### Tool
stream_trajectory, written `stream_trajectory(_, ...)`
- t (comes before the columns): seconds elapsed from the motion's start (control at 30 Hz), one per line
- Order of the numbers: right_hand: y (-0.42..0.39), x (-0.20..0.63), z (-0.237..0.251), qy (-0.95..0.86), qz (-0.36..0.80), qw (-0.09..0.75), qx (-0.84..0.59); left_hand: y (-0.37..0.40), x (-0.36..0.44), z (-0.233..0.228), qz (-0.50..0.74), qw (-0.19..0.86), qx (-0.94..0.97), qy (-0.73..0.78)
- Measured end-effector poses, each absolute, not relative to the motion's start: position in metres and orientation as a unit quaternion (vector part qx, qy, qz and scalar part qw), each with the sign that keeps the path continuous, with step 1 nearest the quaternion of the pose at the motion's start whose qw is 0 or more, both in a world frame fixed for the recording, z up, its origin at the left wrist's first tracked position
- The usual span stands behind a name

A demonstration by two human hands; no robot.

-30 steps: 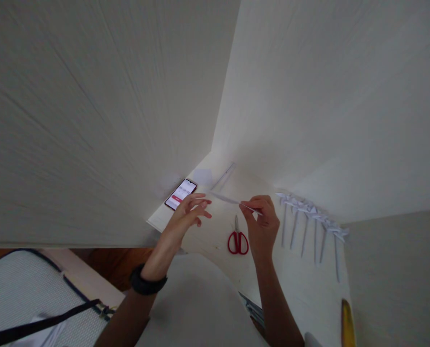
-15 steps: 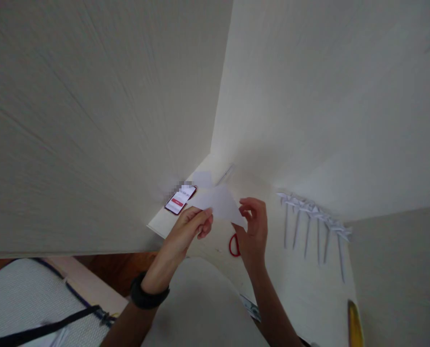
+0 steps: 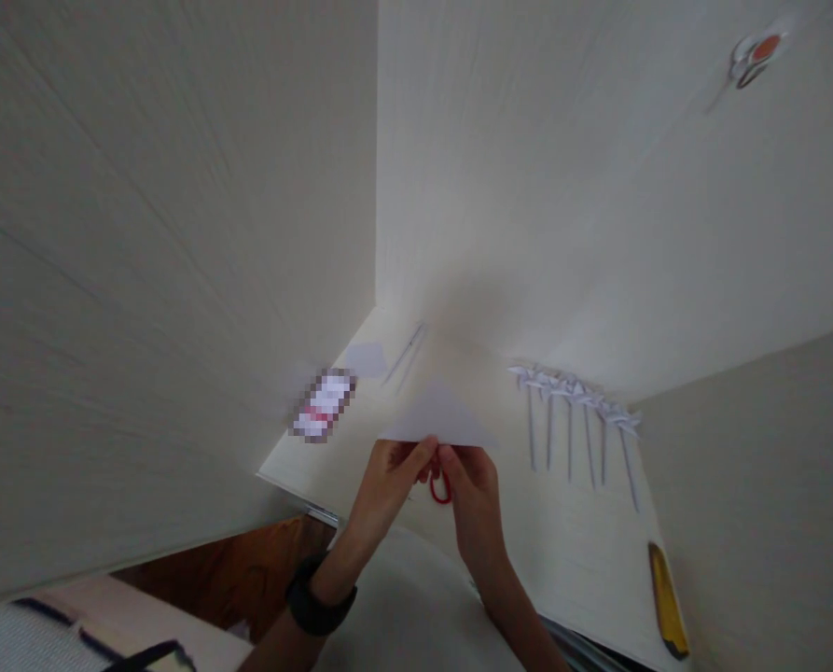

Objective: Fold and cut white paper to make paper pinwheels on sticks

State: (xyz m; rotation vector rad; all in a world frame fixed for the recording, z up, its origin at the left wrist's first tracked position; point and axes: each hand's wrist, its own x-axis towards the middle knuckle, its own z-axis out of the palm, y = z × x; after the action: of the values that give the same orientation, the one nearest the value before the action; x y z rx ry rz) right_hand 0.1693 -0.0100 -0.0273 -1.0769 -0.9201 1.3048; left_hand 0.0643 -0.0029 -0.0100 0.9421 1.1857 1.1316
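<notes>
Pinching a white paper triangle [image 3: 438, 415] along its near edge, we hold it with both hands, the left hand [image 3: 394, 471] and the right hand [image 3: 470, 476] side by side. Our thumbs nearly meet at the middle of that edge, and our other fingers are curled below, mostly hidden. The triangle is raised over the surface [image 3: 584, 565], its broad edge toward us and its tip pointing away. Just under our hands we see a red loop handle [image 3: 441, 490]; the rest of that tool is covered. A black band [image 3: 320, 597] circles our left wrist.

Beyond the triangle, to the left, a thin pale rod [image 3: 403, 353] lies slanted near a small piece of white paper [image 3: 367, 359]. Close to that piece is a phone [image 3: 324, 406], its screen blurred into blocks. Well to the right of our hands, folded white paper shapes [image 3: 576, 392] sit in a row, with thin sticks [image 3: 568, 443] extending from them toward us. Nearer to us, by the right edge, lies a yellow object with a dark end [image 3: 666, 602].
</notes>
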Motion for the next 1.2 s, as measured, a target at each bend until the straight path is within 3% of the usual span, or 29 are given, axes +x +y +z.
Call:
stream_trajectory(0.3,-0.007,0.179,-0.03,-0.364,0.579,0.57,-0.456,-0.003,0.069,-0.009,0.459,0.592,0.404,0.525)
stream_trajectory(0.87,0.005,0.175,-0.021,-0.275,0.48,0.632,-0.543,0.021,0.076,-0.011,0.452,0.605,0.426,0.498)
stream_trajectory(1.2,0.001,0.154,-0.007,-0.331,0.567,0.586,-0.476,0.002,0.054,-0.018,0.479,0.572,0.404,0.53)
